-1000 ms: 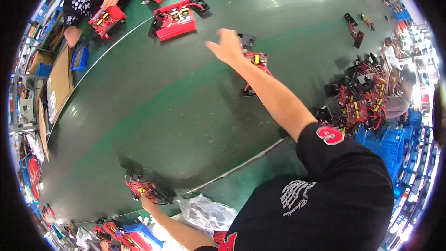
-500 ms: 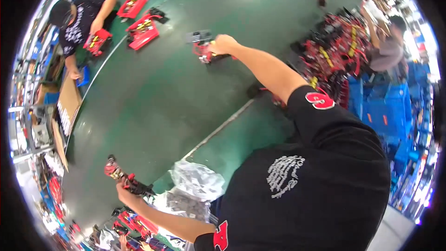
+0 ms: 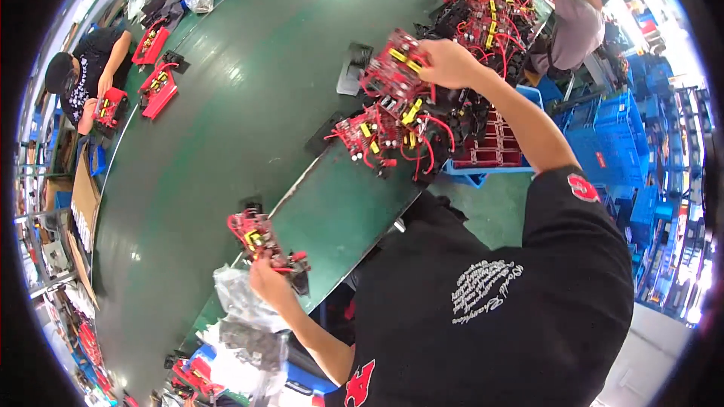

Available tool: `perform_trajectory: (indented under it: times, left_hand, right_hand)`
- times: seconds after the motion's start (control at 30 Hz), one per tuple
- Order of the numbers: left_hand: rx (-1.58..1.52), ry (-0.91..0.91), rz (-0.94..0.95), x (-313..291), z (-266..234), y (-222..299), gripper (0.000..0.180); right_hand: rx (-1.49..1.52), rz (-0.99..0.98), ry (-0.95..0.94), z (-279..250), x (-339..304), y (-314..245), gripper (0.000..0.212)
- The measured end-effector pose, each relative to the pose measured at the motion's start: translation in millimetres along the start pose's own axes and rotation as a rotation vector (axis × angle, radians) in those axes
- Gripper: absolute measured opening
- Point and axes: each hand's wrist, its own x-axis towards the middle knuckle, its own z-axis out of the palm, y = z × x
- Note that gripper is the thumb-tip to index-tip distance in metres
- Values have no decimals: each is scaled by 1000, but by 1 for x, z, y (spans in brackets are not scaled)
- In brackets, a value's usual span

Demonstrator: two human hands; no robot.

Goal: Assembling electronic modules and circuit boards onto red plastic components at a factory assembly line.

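My left hand (image 3: 269, 282) grips a red circuit board (image 3: 253, 235) with yellow parts and black pieces, above the green belt's near edge. Farther right, my right hand (image 3: 449, 64) is closed on the edge of another red circuit board (image 3: 392, 69). A black piece with a pale, clear-looking part (image 3: 353, 68) shows beside that board. Just below it lie several loose red boards (image 3: 369, 133) with yellow parts and red wires. They join a larger heap of boards (image 3: 490, 21) reaching toward the far right.
A green belt (image 3: 226, 117) curves across the view. Clear plastic bags (image 3: 245, 298) lie near my left forearm. Blue crates (image 3: 611, 136) stand at right. One co-worker (image 3: 94, 68) handles a red tray at far left; another person (image 3: 573, 22) is beyond the heap.
The view has shifted. My right hand, with its circuit board, has gone from over the open belt to beside the heap. My left hand has moved right and slightly up, still holding its board.
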Motion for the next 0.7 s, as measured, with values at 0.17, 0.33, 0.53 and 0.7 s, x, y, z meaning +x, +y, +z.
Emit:
perform_trajectory:
  times: [0.17,0.33,0.53,0.7]
  left_hand:
    - [-188,-188,-185,-53,94,-40,22]
    - [-44,-214,-86,-65,155,-83,23]
    - [195,-221,106,-38,183,-104,38]
    - [421,-167,176,-37,191,-77,50]
  right_hand:
    - [74,55,6,34,-74,82,38]
    - [-40,-271,365,88,-69,122,44]
    - [389,71,1148,67,-216,206,21]
    - [215,620,690,197,-336,359,18]
